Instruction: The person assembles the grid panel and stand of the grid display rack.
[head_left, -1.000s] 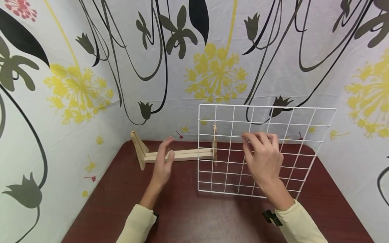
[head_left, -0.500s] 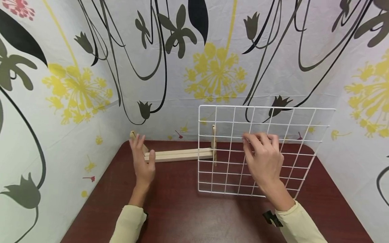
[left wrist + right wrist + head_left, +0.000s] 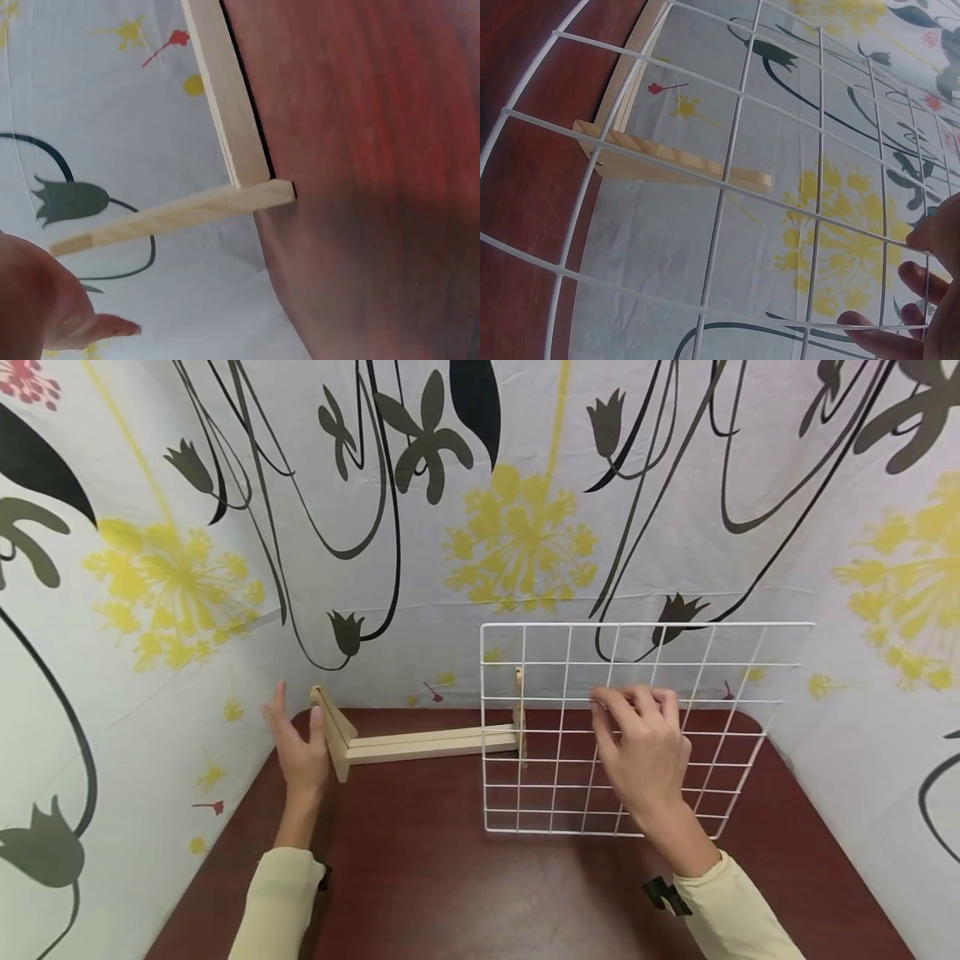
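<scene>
Pale yellow sleeves (image 3: pixel 738 906) nearest, both arms reaching out over the dark red bench (image 3: pixel 450 881); black strap (image 3: pixel 666 896) at the right wrist. Right hand (image 3: pixel 648 764) first: same spot as a second ago, fingers bent, gripping a wire of the white wire grid (image 3: pixel 559 732) with thumb and fingertips. Grid is roughly upright on the right of the bench, hardly changed from earlier; can't tell from here if its lower edge touches the top.

Left hand (image 3: pixel 300 764) is what changed: it was in front of the wooden stand (image 3: pixel 420 746), now it's over at the far left, just outside the stand's left end piece (image 3: pixel 332 735). Fingers mostly straight, thumb spread, nothing held; contact with the wood unclear.

Stand is beyond the hands, along the far side of the bench, in the same place as before: crossbar between two end pieces, right one seen through the grid. Farthest, floral cloth (image 3: pixel 420 560) with yellow and grey-green print behind everything.
</scene>
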Demonstrator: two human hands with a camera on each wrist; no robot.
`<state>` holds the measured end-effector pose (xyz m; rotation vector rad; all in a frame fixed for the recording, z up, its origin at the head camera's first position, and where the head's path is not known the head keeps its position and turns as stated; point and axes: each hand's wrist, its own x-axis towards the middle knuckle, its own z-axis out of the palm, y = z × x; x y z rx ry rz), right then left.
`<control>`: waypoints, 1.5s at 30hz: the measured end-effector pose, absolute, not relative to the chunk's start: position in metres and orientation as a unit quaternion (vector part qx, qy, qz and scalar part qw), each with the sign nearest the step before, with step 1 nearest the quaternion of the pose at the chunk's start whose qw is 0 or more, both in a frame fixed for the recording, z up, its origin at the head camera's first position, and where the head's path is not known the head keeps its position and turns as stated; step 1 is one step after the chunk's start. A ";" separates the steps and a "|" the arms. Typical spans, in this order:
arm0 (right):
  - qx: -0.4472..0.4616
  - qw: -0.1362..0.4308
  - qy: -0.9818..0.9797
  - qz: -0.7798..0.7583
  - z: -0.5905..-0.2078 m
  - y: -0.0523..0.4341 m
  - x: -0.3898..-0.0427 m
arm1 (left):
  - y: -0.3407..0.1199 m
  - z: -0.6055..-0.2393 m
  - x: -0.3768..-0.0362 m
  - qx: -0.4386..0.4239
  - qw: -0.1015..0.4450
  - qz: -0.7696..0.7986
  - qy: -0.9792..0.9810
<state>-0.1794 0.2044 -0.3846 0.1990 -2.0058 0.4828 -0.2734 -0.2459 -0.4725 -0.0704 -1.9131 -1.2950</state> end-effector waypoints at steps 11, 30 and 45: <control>0.097 0.503 -0.835 0.202 -0.385 0.199 -0.182 | -0.251 -0.481 -0.296 0.048 0.229 -0.729 -0.644; 0.125 0.467 -0.856 0.185 -0.387 0.196 -0.182 | -0.240 -0.489 -0.305 0.081 0.186 -0.715 -0.669; 0.104 0.465 -0.857 0.197 -0.388 0.193 -0.182 | -0.234 -0.498 -0.320 0.069 0.179 -0.770 -0.609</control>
